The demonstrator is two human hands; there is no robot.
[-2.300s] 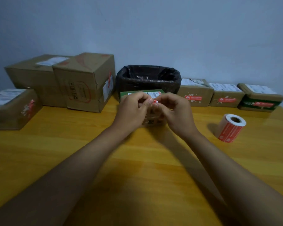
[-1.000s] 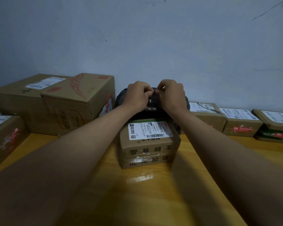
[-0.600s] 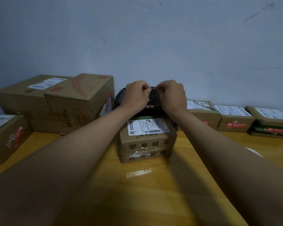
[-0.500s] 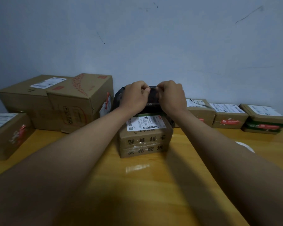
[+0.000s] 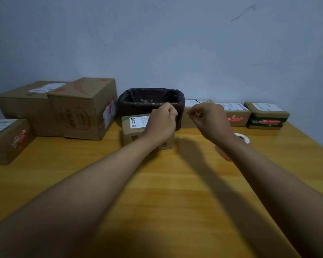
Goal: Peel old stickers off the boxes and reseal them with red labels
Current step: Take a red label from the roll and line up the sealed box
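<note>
Two hands apart above the small box

My left hand (image 5: 161,121) is curled, hovering over the small box (image 5: 136,130) before the black-lined bin (image 5: 151,98). My right hand (image 5: 210,121) hangs loosely curled; I cannot tell if either holds something. Red label roll (image 5: 241,139) lies right on the bench (image 5: 166,183).

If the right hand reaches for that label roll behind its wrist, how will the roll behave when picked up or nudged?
The label roll seems to rest on a flat end, core opening up, so it should sit stable rather than roll. Wound paper on a hollow core probably feels light and fairly stiff. A push would likely slide it across the glossy table; tipped onto its side, it could roll.
</note>
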